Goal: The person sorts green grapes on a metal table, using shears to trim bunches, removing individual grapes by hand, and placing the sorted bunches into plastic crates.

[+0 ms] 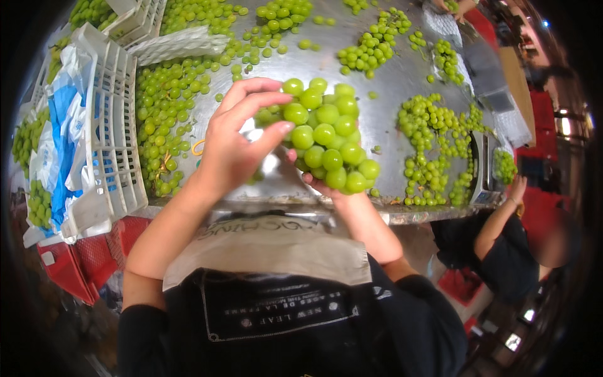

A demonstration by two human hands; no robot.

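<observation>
A bunch of plump green grapes (326, 135) is held up over the metal table, with my right hand (330, 188) gripping it from below. Most of that hand's fingers are hidden behind the fruit. At the bunch's left side is my left hand (235, 135), its thumb and fingers apart and the fingertips close to the outer grapes. Whether they touch is hard to tell. Just left of my left wrist, part of an orange loop (198, 148) shows, like a scissors handle.
Loose grapes (166, 107) cover the metal table's (301, 53) left side; bunches (433, 132) lie at right. A white plastic crate (116, 125) with bags and grapes stands left, beside white foam padding (182, 45). A co-worker's hand (516, 188) is beyond the right end.
</observation>
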